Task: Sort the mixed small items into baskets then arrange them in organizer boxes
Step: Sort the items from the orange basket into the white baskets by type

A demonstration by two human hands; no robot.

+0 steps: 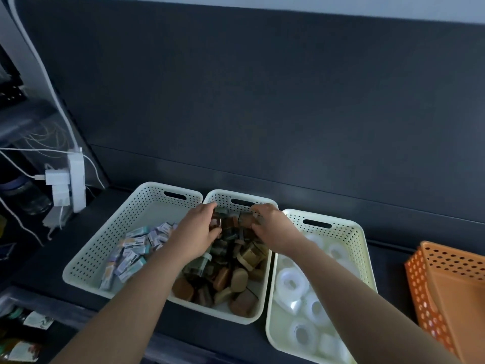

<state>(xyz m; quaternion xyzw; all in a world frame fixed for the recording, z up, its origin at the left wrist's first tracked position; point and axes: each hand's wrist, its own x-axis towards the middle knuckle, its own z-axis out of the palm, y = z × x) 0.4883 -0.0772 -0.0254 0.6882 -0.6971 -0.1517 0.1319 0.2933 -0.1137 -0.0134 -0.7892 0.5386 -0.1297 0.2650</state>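
Three pale perforated baskets stand side by side on a dark surface. The left basket (110, 248) holds several small printed cartons (131, 252). The middle basket (258, 306) is piled with brown and tan small items (236, 282). The right basket (363, 240) holds white tape rolls (290, 283). Both hands reach into the far end of the middle basket. My left hand (195, 232) grips a few dark brown items with curled fingers. My right hand (273, 227) curls round more of them at the pile's far side.
An orange perforated basket (420, 282) stands at the right edge. A white power strip (76, 179) with plugs and cables hangs at the left beside dark shelving. A dark wall panel rises behind the baskets. A clear drawer with packets sits at the lower left.
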